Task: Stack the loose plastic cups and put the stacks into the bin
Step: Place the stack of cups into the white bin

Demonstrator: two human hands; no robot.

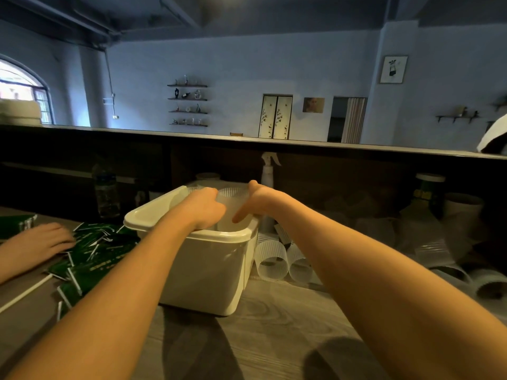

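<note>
Hands either side of the cup stack, upright inside the bin: left hand curls fingers round it, right hand presses straight fingers against it. Best lowered straight, seated flat beside its neighbours; loose cups wait on the surface.

You face a long dark counter ledge. Beyond it, pale blue walls carry small wall shelves; an arched window glows far left of it.
</note>
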